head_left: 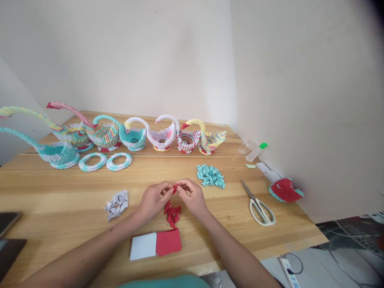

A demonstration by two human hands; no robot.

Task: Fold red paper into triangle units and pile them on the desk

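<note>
Red paper piece (175, 188) sits pinched between our left hand (153, 199) and right hand (193, 197), both closed on it by the fingertips, just above the pile of red folded pieces (172, 213). We would keep the creases sharp and the grip light. The wooden table (60, 200) fills a white-walled corner; paper swans (135, 136) line the far edge, scissors (260, 208) lie right

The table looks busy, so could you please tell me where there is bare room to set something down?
Bare wood on the table lies left of the grey pieces, and between the scissors and the red paper. The back row of swans is crowded, and so is the spot around both hands.
</note>
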